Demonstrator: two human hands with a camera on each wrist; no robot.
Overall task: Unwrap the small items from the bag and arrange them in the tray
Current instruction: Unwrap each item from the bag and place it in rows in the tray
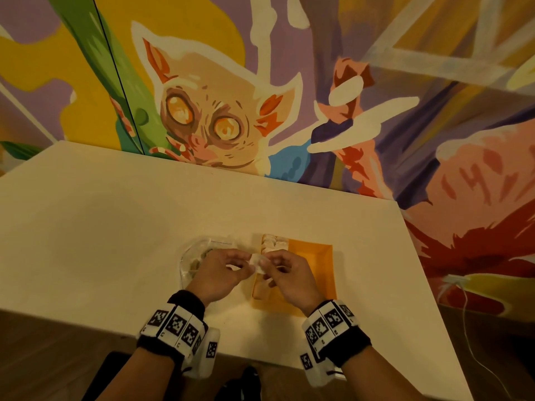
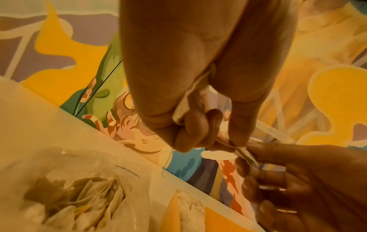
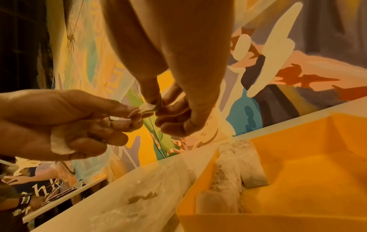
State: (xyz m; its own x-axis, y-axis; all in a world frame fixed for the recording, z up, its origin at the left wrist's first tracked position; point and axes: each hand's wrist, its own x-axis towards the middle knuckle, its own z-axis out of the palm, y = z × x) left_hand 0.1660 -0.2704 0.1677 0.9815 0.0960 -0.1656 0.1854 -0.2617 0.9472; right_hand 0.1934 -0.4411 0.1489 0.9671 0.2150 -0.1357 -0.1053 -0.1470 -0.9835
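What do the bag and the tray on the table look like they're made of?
The bag looks like thin clear plastic film: its contents show through, and it crinkles with glossy highlights. The tray looks like rigid moulded plastic with a matte orange-yellow finish, with smooth sloped walls and rounded corners; coated card cannot be ruled out.

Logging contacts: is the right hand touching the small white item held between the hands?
Touching. The right wrist view shows the right hand pinching the small white item at its fingertips, while the left hand pinches its other end.
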